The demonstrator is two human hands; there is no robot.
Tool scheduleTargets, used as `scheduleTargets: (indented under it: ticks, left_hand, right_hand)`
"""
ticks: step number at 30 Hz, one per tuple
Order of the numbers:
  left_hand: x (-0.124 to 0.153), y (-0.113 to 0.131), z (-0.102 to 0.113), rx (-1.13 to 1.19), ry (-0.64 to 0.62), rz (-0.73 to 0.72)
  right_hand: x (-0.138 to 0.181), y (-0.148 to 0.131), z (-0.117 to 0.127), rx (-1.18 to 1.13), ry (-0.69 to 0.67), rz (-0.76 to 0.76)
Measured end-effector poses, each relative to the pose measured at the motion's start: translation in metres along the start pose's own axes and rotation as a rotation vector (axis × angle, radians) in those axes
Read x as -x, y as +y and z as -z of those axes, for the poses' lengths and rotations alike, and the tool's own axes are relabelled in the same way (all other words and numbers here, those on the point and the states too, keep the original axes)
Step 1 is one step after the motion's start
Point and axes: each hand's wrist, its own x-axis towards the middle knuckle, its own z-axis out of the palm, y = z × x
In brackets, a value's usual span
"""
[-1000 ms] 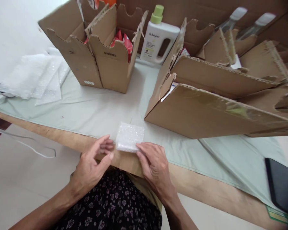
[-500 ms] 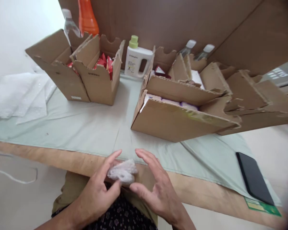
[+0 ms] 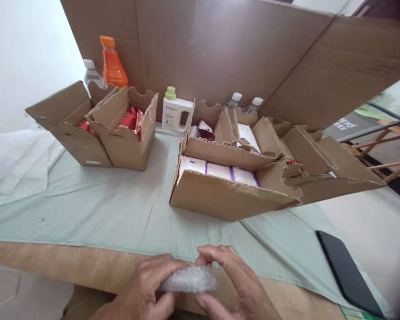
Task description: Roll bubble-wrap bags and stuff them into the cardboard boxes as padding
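A small bundle of bubble wrap (image 3: pixel 190 280) is held over the wooden front edge of the table. My left hand (image 3: pixel 150 282) is closed on its left end, fingers on top and thumb below. Around the right end curves my right hand (image 3: pixel 236 280), thumb and fingers apart. Its thumb tip is by the bundle's lower side, its fingertips just above the top; whether they touch cannot be told. What, if anything, the wrap encloses is not visible.
Cardboard boxes with red packets (image 3: pixel 129 119) stand at back left. A divided carton (image 3: pixel 233 202) holding white packs is on the right. Between them is a white jug (image 3: pixel 176 111). Flat bubble wrap sheets (image 3: pixel 20 160) lie left, a black phone (image 3: pixel 348 271) right.
My left hand has closed on the bubble wrap bundle, which now looks flatter and turned. My right hand's fingers have come nearer to it. The camera view has tilted up.
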Motion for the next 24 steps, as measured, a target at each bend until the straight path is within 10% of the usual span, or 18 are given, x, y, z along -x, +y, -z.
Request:
scheduleTargets:
  ticks: [11, 17, 24]
  left_hand:
    - [-0.039, -0.011, -0.001, -0.029, 0.131, -0.275]
    - [-0.043, -0.003, 0.012, 0.085, 0.096, 0.148]
    - [-0.027, -0.006, 0.011, 0.627, 0.066, 0.482]
  right_hand:
    - [-0.036, 0.011, 0.048, 0.147, -0.241, 0.179]
    - [-0.025, 0.019, 0.04, 0.109, 0.027, -0.004]
    - [-0.01, 0.032, 0.007, -0.364, 0.026, -0.276]
